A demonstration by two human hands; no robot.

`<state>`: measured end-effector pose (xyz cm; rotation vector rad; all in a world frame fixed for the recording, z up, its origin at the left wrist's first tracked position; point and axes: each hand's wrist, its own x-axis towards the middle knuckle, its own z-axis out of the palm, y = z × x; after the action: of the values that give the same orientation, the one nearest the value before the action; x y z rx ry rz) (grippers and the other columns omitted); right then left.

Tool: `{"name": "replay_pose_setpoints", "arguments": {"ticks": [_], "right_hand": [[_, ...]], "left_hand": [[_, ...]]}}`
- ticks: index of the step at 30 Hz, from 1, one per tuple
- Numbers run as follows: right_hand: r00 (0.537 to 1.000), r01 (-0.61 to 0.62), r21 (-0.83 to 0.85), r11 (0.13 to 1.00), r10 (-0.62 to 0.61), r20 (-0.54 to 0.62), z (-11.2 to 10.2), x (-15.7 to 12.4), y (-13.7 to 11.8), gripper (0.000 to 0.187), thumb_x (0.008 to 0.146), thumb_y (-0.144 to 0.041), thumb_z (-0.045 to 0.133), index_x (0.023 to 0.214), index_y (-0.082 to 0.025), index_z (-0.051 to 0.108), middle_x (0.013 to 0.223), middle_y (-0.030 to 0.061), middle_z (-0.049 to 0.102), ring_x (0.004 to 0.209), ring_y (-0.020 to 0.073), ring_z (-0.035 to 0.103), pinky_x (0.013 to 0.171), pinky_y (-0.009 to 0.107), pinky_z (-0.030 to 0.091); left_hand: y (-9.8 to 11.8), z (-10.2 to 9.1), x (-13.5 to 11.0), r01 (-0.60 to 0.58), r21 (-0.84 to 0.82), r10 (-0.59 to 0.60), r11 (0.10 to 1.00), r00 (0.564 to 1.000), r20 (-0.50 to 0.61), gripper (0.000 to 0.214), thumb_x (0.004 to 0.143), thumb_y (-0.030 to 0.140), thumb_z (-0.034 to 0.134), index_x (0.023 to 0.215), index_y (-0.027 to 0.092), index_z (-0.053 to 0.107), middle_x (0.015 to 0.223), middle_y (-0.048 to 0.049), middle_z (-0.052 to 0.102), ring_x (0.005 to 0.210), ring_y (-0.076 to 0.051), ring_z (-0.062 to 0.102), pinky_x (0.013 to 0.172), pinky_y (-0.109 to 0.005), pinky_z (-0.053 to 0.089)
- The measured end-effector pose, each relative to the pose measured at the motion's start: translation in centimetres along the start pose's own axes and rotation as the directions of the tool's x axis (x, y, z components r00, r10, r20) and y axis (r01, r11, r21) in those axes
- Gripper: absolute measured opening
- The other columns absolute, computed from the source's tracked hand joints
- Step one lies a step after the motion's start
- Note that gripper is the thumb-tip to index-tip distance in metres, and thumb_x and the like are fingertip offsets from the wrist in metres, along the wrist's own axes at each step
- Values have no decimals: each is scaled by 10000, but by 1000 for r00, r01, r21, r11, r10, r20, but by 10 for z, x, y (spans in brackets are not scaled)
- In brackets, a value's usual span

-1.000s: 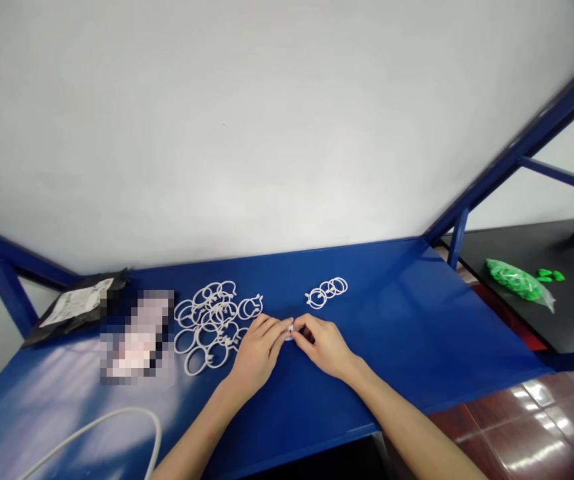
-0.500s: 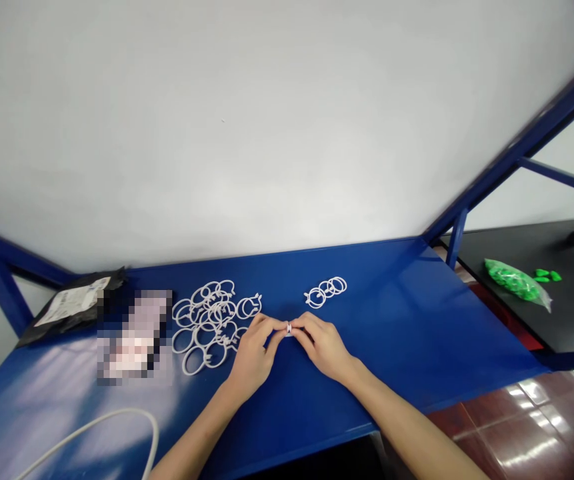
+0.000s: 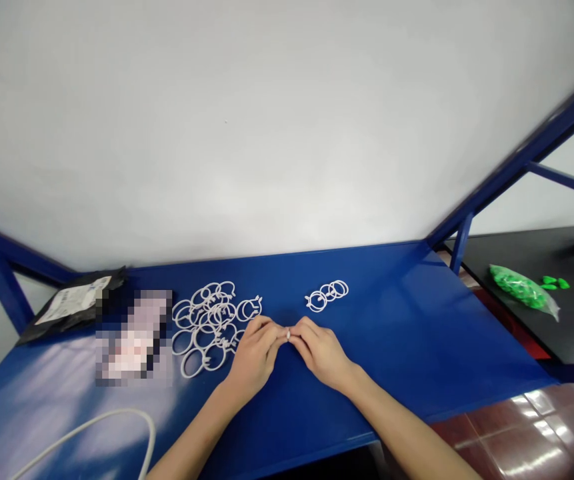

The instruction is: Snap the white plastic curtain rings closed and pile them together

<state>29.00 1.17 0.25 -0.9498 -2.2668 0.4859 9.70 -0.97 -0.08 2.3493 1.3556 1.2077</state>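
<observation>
My left hand (image 3: 257, 353) and my right hand (image 3: 321, 353) meet over the middle of the blue table. Their thumbs and forefingers pinch a white plastic ring (image 3: 288, 335) between them, and the fingers cover most of it. Just left of my left hand lies a loose pile of white plastic rings (image 3: 205, 360) with small clasp ends, some overlapping. Beyond my right hand, several more such rings (image 3: 317, 311) lie in a short overlapping row.
A black parcel (image 3: 71, 303) with a white label lies at the table's left end, beside a pixelated pinkish item (image 3: 139, 333). A white cable (image 3: 117, 412) curves across the front left. On a black table at right rests a clear bag of green pieces (image 3: 521, 288).
Both hands stay together at nearly the same spot. The fingertips have closed in, and less of the white piece shows between them. The view has shifted slightly.
</observation>
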Motion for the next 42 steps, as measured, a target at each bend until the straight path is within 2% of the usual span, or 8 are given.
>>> {"name": "replay_pose_setpoints", "arguments": {"ticks": [3, 6, 10, 13, 22, 27, 33, 42], "right_hand": [[989, -43, -31, 999, 38, -141, -3, 7, 7, 185, 1064, -306, 492, 1062, -216, 654, 981, 46, 704, 852, 152, 708, 733, 243, 552], [950, -162, -135, 978, 117, -289, -10, 9, 21, 168, 1050, -296, 515, 1029, -205, 655, 992, 63, 698, 796, 158, 699, 679, 252, 548], [907, -342, -252, 905, 249, -340, -17, 5, 37, 186, 1034, -285, 495, 1072, -195, 653, 1108, 107, 650, 666, 151, 656, 556, 275, 529], [900, -366, -220, 904, 284, -331, -17, 4, 36, 194, 1020, -299, 507, 1120, -206, 646, 1164, 115, 618, 663, 149, 654, 548, 287, 546], [970, -232, -84, 969, 224, -97, -5, 1, 14, 214, 1022, -293, 506, 1178, -215, 629, 1189, 107, 604, 625, 123, 649, 638, 341, 609], [981, -175, 87, 981, 181, -67, -5, 0, 8, 284, 1019, -264, 520, 1300, -242, 561, 1318, 123, 585, 696, 114, 678, 696, 322, 622], [990, -118, 184, 976, 129, -51, -5, 1, 1, 187, 1039, -244, 487, 1199, -243, 584, 1241, 97, 652, 751, 130, 693, 746, 310, 610], [991, -130, 205, 970, 135, -9, 0, -2, 3, 150, 1050, -302, 500, 1138, -230, 598, 1085, 65, 688, 698, 130, 666, 670, 270, 551]], "left_hand": [[-10, -11, 4, 73, 294, -53, 953, 996, -76, 180, 981, 222, 588, 1140, 231, 671, 1062, -60, 746, 1014, -254, 605, 939, -417, 467], [-25, -18, 2, 228, 515, -146, 826, 970, -196, 189, 954, 284, 621, 1109, 207, 696, 1095, -114, 724, 1059, -330, 578, 925, -484, 425], [-38, -18, -4, 262, 547, -230, 795, 965, -129, 123, 937, 297, 614, 926, 213, 704, 1055, -123, 704, 1045, -356, 552, 882, -502, 399], [-36, -16, -4, 260, 538, -244, 802, 964, -103, 143, 950, 254, 567, 883, 213, 687, 1031, -121, 701, 1018, -337, 544, 875, -495, 386], [-13, -14, 4, 179, 417, -152, 891, 984, -98, 85, 974, 229, 572, 962, 212, 655, 941, -70, 729, 911, -278, 580, 835, -421, 411], [1, -11, 4, 74, 103, -80, 992, 995, 59, 120, 1020, 192, 487, 1010, 220, 603, 942, -32, 709, 872, -202, 616, 853, -360, 490], [10, -10, 3, 211, -161, -184, 964, 968, 168, 143, 1041, 232, 450, 1040, 230, 592, 984, -33, 685, 889, -166, 674, 800, -304, 549], [9, -11, 6, 253, -194, -238, 948, 966, 98, 111, 1001, 249, 544, 1042, 232, 646, 945, -20, 723, 808, -158, 700, 758, -293, 584]]}}
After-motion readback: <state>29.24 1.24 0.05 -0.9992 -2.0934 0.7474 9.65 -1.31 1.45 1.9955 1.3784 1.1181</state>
